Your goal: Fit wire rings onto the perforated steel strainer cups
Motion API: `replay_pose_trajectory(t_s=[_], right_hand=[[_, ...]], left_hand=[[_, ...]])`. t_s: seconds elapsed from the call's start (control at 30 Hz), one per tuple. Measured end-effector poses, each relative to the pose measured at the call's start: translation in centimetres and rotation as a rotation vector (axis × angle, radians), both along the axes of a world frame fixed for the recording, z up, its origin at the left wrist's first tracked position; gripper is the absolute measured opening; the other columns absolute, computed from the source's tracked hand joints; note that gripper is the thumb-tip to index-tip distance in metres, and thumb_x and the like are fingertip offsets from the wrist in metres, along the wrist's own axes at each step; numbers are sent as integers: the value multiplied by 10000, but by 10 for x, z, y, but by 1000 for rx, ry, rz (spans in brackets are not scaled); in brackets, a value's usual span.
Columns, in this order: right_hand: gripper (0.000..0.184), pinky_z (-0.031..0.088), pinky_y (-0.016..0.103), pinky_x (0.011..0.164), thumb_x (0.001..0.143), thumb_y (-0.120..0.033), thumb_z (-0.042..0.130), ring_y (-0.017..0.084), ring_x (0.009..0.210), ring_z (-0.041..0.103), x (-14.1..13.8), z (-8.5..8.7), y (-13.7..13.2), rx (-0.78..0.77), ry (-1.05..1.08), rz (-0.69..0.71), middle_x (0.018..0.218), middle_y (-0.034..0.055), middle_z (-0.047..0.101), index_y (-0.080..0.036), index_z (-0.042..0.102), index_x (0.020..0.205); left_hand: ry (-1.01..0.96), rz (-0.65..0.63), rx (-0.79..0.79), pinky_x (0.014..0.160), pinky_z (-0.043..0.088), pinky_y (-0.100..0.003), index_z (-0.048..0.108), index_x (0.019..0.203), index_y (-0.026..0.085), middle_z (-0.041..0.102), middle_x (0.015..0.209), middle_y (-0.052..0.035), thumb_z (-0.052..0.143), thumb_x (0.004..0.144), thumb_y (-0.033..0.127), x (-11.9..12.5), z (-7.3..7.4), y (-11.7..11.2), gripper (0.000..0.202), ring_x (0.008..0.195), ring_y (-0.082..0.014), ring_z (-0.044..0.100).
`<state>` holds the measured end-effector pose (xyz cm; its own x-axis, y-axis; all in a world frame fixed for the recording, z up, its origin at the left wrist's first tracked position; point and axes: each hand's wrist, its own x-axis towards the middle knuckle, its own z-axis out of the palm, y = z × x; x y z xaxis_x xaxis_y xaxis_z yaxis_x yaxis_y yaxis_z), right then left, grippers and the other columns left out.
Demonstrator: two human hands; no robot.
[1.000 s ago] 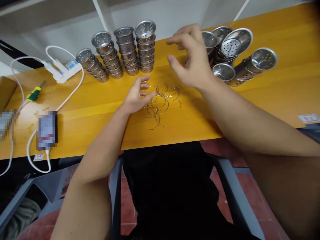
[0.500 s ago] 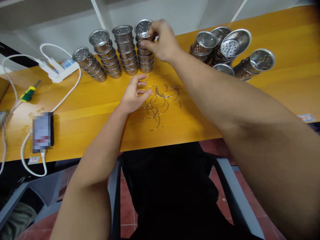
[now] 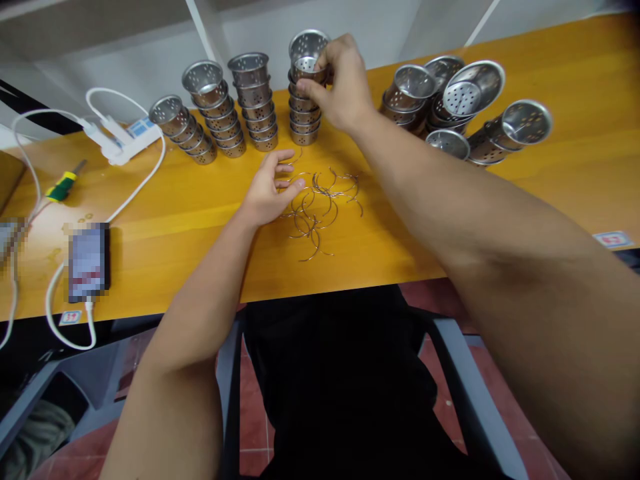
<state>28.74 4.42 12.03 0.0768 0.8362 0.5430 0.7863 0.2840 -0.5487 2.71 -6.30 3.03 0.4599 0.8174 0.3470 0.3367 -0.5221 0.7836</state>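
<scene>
Nearest, the left hand [image 3: 267, 191] lies open, fingers parted, on the tabletop [image 3: 380, 247] beside scattered curved wires [image 3: 327, 193]. Beyond, the right hand [image 3: 347, 87] pinches the top perforated cup [image 3: 306, 67]; its stack [image 3: 304, 120] has shifted rightward, now standing apart from the neighbouring column [image 3: 259, 110].

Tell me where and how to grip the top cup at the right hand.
Pinch the top cup by its rim, probably from the right, where the right hand is: the cup's open mouth faces up, leaving the edge exposed, and another stack stands close on its left.
</scene>
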Motion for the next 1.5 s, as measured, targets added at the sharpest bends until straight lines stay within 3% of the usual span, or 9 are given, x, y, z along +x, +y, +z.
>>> replay_pose_trajectory(t_s=[0.17,0.4,0.77,0.93,1.07,1.23,1.4,1.5], right_hand=[[704,622,457,1275,853,72,1092,205,1322,696,-3,-3,4,-26,-7,32,1563,47,724,-314,608,1186],[693,631,455,1247,985,74,951,193,1298,699,-3,-9,12,-10,56,-32,1534,67,709,-372,428,1074],[752,627,401,1226,988,87,958,164,1293,687,-5,-8,7,2,106,-69,1525,57,716,-387,376,1046],[628,629,367,1235,1029,27,1006,126,1267,702,-7,-9,5,-38,108,-104,1541,41,750,-325,513,1195],[555,585,387,1330,1035,11,996,163,1427,700,-6,-4,-3,-62,56,-68,1621,43,760,-255,650,1378],[486,530,379,1410,1153,-81,918,173,1621,674,-1,3,-10,48,76,29,1765,157,695,-160,703,1581],[728,536,426,1426,1031,23,950,190,1675,640,9,-2,-9,-13,58,41,1850,149,641,-162,653,1669],[760,528,412,1443,997,27,960,182,1650,637,13,-9,-5,-13,43,68,1835,127,638,-179,645,1657]], left_hand=[[-21,3,-15,1154,747,-427,641,1661,313,644,1833,-145,907,1079,362,1,0,-2,642,1546,-294,721],[-36,13,-26,1141,753,-427,645,1664,311,629,1853,-150,900,1050,311,1,1,-2,665,1552,-304,719],[-27,6,-16,1167,747,-464,625,1673,308,611,1867,-167,912,1060,364,1,-2,-1,680,1590,-330,712],[11,6,-1,1169,750,-452,625,1687,308,625,1866,-168,900,1076,366,0,-3,-1,673,1582,-329,723],[22,0,11,1227,736,-479,616,1724,312,624,1867,-168,915,1103,427,-2,-8,3,698,1604,-337,718],[4,-21,-29,1202,756,-461,611,1699,309,628,1861,-162,942,1095,386,-1,-6,2,693,1609,-339,721],[1,-8,-66,1211,771,-496,572,1664,277,657,1824,-185,882,1116,275,3,2,-6,629,1547,-321,731],[1,-5,-74,1185,775,-478,588,1659,291,654,1830,-168,900,1084,263,2,1,-4,655,1552,-319,737]])
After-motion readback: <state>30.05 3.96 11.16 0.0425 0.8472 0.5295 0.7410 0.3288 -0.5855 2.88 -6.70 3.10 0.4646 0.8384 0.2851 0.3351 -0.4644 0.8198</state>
